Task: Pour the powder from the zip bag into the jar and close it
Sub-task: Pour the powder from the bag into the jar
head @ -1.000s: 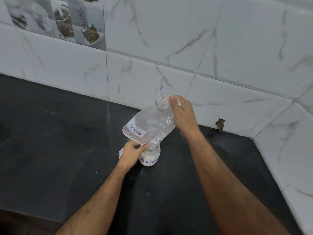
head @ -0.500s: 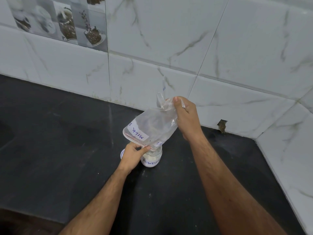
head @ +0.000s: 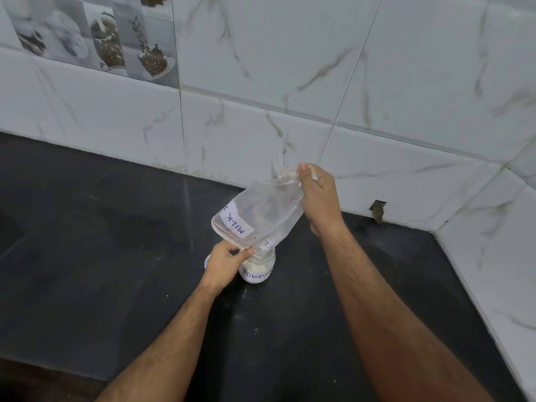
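Note:
A clear zip bag [head: 262, 216] with a white "MILK" label hangs upside down over a small glass jar [head: 257, 269]. The jar stands on the black counter [head: 116, 256], holds white powder and carries a "POWDER" label. My right hand [head: 317, 198] pinches the bag's raised bottom corner. My left hand [head: 224, 262] grips the bag's open mouth at the jar's rim. The bag looks nearly empty. A white lid [head: 207, 261] peeks out behind my left hand, mostly hidden.
White marble-pattern wall tiles [head: 290, 82] rise behind the counter and along its right side. A small chipped hole [head: 378, 210] sits at the tile base to the right. Decorative picture tiles [head: 95, 39] are at the upper left.
The bag and both hands stay almost in place; the bag's mouth has tilted slightly, showing more of the "MILK" label. The jar has not moved.

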Demonstrator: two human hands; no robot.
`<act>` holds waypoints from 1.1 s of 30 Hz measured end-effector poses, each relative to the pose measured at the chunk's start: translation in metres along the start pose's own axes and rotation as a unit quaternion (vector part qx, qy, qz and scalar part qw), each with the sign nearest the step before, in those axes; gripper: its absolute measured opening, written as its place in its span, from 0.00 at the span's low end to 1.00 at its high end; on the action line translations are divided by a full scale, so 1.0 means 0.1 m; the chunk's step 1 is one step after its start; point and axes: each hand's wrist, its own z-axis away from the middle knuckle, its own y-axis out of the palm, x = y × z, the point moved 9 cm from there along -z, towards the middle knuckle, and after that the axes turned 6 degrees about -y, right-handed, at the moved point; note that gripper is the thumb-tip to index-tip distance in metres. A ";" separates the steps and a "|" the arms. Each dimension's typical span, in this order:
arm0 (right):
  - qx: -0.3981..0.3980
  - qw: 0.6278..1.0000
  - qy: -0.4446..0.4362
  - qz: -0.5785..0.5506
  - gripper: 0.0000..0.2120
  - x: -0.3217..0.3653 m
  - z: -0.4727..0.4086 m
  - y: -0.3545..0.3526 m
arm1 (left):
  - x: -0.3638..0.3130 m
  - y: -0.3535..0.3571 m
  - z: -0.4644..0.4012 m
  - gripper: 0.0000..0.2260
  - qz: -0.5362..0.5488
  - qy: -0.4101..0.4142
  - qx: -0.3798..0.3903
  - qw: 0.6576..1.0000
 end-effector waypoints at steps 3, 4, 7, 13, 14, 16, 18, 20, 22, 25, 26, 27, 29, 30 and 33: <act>-0.032 0.999 0.007 -0.028 0.19 0.00 -0.03 -0.11 | -0.03 0.01 -0.01 0.07 0.000 0.006 0.005 1.000; -0.033 0.999 0.004 -0.027 0.19 0.00 -0.03 -0.12 | -0.04 0.01 -0.01 0.07 -0.002 0.006 0.008 1.000; -0.015 1.000 0.015 -0.011 0.18 -0.04 -0.02 -0.05 | -0.05 0.01 -0.02 0.08 -0.024 -0.003 0.007 1.000; -0.046 0.998 0.037 -0.037 0.18 -0.12 -0.06 -0.18 | -0.13 0.03 -0.02 0.08 -0.020 0.007 0.020 1.000; -0.061 0.996 0.052 -0.051 0.17 -0.18 -0.07 -0.23 | -0.17 0.05 -0.01 0.08 -0.019 0.014 0.022 0.999; -0.090 0.988 0.077 -0.100 0.15 -0.31 -0.07 -0.36 | -0.26 0.09 0.00 0.08 -0.014 0.021 0.026 0.999; -0.101 0.979 0.094 -0.153 0.18 -0.40 -0.04 -0.45 | -0.34 0.14 0.01 0.07 -0.018 0.027 0.028 0.999; -0.105 0.974 0.111 -0.168 0.21 -0.50 0.01 -0.49 | -0.44 0.22 0.01 0.11 -0.034 0.036 0.029 0.998; -0.106 0.971 0.145 -0.155 0.18 -0.65 0.13 -0.50 | -0.50 0.29 0.01 0.09 -0.051 0.041 0.026 0.998; -0.109 0.962 0.206 -0.141 0.19 -0.90 0.33 -0.47 | -0.60 0.41 0.00 0.05 -0.135 0.091 0.017 0.987; -0.120 0.956 0.225 -0.143 0.21 -0.98 0.39 -0.48 | -0.64 0.44 0.01 0.05 -0.175 0.112 0.012 0.978; -0.134 0.950 0.245 -0.143 0.22 -1.06 0.45 -0.50 | -0.67 0.49 0.01 0.06 -0.209 0.127 0.010 0.970; -0.161 0.935 0.281 -0.149 0.18 -1.17 0.53 -0.56 | -0.70 0.57 0.05 0.07 -0.253 0.133 0.016 0.958; -0.172 0.925 0.298 -0.158 0.16 -1.21 0.56 -0.59 | -0.70 0.60 0.05 0.08 -0.263 0.130 0.024 0.956; -0.198 0.894 0.345 -0.207 0.15 -1.31 0.64 -0.65 | -0.68 0.63 0.09 0.13 -0.242 0.107 0.046 0.963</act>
